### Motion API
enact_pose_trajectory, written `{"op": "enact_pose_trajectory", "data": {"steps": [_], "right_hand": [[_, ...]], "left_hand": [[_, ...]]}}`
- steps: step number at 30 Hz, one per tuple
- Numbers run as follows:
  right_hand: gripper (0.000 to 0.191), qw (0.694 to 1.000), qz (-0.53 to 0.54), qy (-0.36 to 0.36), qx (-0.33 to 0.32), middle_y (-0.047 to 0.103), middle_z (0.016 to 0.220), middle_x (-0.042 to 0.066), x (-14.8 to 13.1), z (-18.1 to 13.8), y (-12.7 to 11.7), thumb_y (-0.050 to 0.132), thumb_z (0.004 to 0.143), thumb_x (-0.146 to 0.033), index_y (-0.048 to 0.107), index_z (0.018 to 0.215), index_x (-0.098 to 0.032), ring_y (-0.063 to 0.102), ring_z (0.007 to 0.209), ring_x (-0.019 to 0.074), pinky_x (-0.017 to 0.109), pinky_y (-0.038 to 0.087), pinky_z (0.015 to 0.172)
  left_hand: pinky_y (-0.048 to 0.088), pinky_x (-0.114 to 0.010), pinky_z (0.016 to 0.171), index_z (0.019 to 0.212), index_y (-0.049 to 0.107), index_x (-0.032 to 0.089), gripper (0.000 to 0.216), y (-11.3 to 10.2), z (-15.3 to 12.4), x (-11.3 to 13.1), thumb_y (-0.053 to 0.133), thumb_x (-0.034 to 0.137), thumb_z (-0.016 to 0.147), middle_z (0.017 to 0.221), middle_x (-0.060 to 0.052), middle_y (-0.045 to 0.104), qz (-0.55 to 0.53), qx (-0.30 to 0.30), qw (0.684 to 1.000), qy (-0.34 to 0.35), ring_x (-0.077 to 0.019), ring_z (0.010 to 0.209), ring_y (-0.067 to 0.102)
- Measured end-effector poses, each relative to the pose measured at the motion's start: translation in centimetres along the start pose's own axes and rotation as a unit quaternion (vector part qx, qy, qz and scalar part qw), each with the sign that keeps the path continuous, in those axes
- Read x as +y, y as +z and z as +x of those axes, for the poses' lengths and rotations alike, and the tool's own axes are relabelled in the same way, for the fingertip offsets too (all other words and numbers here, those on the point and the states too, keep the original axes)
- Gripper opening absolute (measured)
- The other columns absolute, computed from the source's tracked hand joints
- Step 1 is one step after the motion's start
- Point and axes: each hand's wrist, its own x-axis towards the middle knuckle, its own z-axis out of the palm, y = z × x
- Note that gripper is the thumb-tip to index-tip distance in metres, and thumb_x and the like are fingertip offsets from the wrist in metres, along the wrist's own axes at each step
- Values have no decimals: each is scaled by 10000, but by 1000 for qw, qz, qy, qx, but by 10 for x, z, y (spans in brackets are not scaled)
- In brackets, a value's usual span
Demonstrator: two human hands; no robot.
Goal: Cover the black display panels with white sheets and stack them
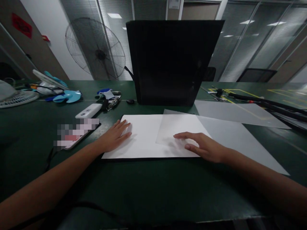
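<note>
Far left on the green table [155, 188]: light-blue fan blades [69, 95]. Nearer my left forearm: a white case [88, 111] and, in front of it, a phone [82, 135], its surface partly masked by pixelation. Both lie outside my left hand.

Left hand [116, 137]: released, fingers spread, palm down at the left end of the white panel [144, 134]. It grasps nothing. The panel lies directly in front of me, long axis left to right, its dark near edge roughly parallel to the table edge. Behind it stands a large black screen-like board [172, 64], well apart from both hands.

Right hand [206, 147]: released, fingers slightly bent, thumb apart from the index finger, nothing gripped. It is positioned over the right part of the panel, where the translucent sheet [235, 139] overlaps it. Fingertip contact with the sheet: cannot tell.

Governing relation: the sheet's left edge lies on the panel, between my hands and nearer the right one. From there the sheet extends rightward past the panel onto the table, long axis left to right, its right end slanting toward me, partly under my right forearm. Beyond it lies a second sheet [235, 111], near black rods [275, 106].
</note>
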Motion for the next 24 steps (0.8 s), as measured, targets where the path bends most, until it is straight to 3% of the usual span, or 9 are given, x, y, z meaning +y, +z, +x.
{"op": "enact_pose_trajectory", "data": {"steps": [2, 4, 7, 10, 12, 15, 20, 22, 24], "right_hand": [[613, 999, -22, -43, 9, 492, 1598, 35, 0, -1, 1, 401, 1051, -593, 441, 1600, -324, 513, 1428, 296, 502, 492, 1113], [595, 993, -97, -17, 70, 534, 1562, 64, 10, 0, -2, 399, 1050, -578, 519, 1552, -282, 505, 1429, 326, 564, 458, 1136], [519, 960, -236, 86, 127, 714, 1309, 107, 33, 1, -11, 372, 1061, -517, 736, 1278, -217, 662, 1199, 339, 581, 512, 1039], [522, 939, -294, 161, 83, 766, 1143, 99, 49, 2, -15, 359, 1061, -516, 788, 1132, -229, 723, 979, 319, 536, 579, 856], [509, 949, -277, 143, 55, 761, 1160, 88, 51, 3, -13, 376, 1056, -539, 786, 1144, -250, 720, 996, 311, 521, 586, 841], [487, 978, -199, 56, 33, 706, 1330, 64, 45, 5, -5, 399, 1062, -547, 750, 1261, -275, 670, 1192, 290, 530, 550, 1011], [610, 994, -91, -55, -4, 474, 1609, 38, 30, 6, 5, 470, 1039, -593, 493, 1578, -308, 458, 1475, 285, 552, 368, 1234], [599, 992, -111, -41, 33, 520, 1573, 59, 30, 6, 3, 469, 1038, -593, 540, 1544, -281, 476, 1456, 306, 584, 367, 1223], [543, 986, -147, 7, 83, 629, 1455, 82, 35, 5, -1, 434, 1052, -570, 648, 1436, -252, 572, 1351, 321, 605, 449, 1139]], "left_hand": [[201, -587, 1288, 1641, 354, 166, 899, -1, 0, 1, 218, 778, 997, 1744, -129, 221, 4, -1, 1000, -3, -373, 1615, 127], [191, -583, 1291, 1643, 347, 152, 918, -1, 0, 2, 215, 785, 991, 1745, -134, 214, 8, -3, 1000, -4, -377, 1615, 116], [180, -588, 1292, 1646, 334, 133, 954, 0, 1, 1, 203, 803, 981, 1745, -142, 209, 9, -4, 1000, -1, -385, 1614, 106], [210, -583, 1288, 1657, 316, 170, 942, 2, 1, -1, 204, 812, 977, 1741, -113, 238, 8, 1, 1000, -3, -375, 1613, 131], [224, -569, 1288, 1667, 296, 192, 934, 2, 1, -1, 201, 815, 977, 1739, -97, 251, 7, 2, 1000, -11, -366, 1612, 143], [218, -564, 1291, 1680, 248, 184, 945, 1, 1, 0, 193, 815, 980, 1744, -106, 226, 1, -1, 1000, -22, -364, 1613, 136], [178, -630, 1278, 1686, 233, 237, 924, -5, -2, 6, 306, 818, 972, 1766, -105, 124, 5, -21, 1000, -2, -403, 1613, 73], [178, -646, 1271, 1672, 284, 279, 853, -6, -2, 6, 349, 780, 985, 1770, -87, 109, 4, -23, 1000, 6, -416, 1610, 72], [191, -646, 1267, 1654, 335, 296, 777, -6, -1, 5, 353, 727, 1007, 1769, -78, 121, -4, -18, 1000, 7, -415, 1609, 95]]}}
